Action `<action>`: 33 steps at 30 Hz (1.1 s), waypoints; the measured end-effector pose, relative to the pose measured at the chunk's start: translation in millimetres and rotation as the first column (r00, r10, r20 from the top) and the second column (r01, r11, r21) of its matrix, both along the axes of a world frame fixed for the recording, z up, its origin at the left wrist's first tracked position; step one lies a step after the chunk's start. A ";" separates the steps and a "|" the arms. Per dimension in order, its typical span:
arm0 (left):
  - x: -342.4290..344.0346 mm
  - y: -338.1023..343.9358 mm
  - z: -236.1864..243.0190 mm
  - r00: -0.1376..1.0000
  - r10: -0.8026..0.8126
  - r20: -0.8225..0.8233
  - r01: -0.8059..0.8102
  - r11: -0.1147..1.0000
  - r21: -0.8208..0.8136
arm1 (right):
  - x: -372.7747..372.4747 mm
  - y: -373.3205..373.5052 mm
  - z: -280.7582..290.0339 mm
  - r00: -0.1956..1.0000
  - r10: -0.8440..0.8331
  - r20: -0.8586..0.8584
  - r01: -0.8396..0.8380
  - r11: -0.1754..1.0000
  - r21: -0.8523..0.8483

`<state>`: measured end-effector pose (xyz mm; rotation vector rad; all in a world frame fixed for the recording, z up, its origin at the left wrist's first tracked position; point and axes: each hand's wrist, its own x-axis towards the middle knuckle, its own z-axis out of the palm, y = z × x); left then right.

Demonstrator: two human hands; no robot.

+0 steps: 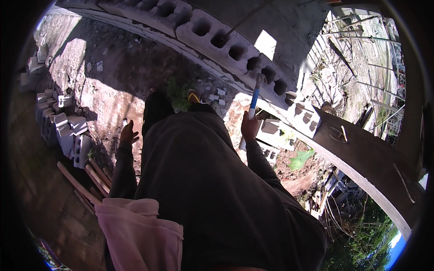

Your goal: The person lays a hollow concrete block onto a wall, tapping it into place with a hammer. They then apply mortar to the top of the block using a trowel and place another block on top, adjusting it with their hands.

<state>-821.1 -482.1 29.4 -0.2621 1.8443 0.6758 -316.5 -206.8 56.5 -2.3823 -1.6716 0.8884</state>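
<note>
Hammer point(255, 97) with a blue and white handle is in the right hand point(249, 127), its head up and away from the person, over the row of blocks point(212, 49); whether the head touches them, I cannot tell. The right fingers are closed around the lower, white end of the handle. The left hand point(128, 134) hangs out to the person's left, well apart from the hammer, fingers parted and loosely spread, with nothing seen in its hold.

The blocks are grey and hollow, laid end to end along the wall top, their holes facing up. A thin rod point(246, 19) rises at a slant by one of the holes. Toward the right the row runs into sunlight, ending near a brown board point(361, 140).

Just beyond the right hand, loose blocks point(271, 131) lie low down, with a broad green leaf point(300, 159) near them. The person wears a dark garment point(203, 171); a pink cloth point(140, 230) hangs at the lower left of it. One foot shows a yellow shoe point(193, 96), close to pale rubble point(217, 97) on the ground. Farther left stand stacked blocks point(65, 131), with wooden planks point(79, 183) below them in the view. Green plants point(361, 239) fill the lower right.
</note>
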 end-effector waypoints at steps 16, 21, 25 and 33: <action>-185.2 15.4 -41.5 0.997 -0.069 0.022 0.067 0.996 0.066 | -88.1 -2.0 -3.4 0.912 -0.371 -0.178 0.352 0.927 -0.130; -272.5 -12.2 -50.7 0.986 -0.161 0.037 0.159 0.986 0.051 | -154.5 -4.6 -4.2 0.852 -0.454 -0.261 0.464 0.885 -0.025; -321.5 -2.1 -21.8 0.983 -0.183 0.020 0.182 0.982 0.056 | -215.0 -47.0 -1.8 0.930 -0.359 -0.080 0.364 0.928 0.078; -338.3 44.5 -10.9 0.957 -0.284 0.058 0.274 0.951 0.139 | -251.6 -169.0 -18.4 0.978 -0.197 0.062 0.205 0.902 -0.380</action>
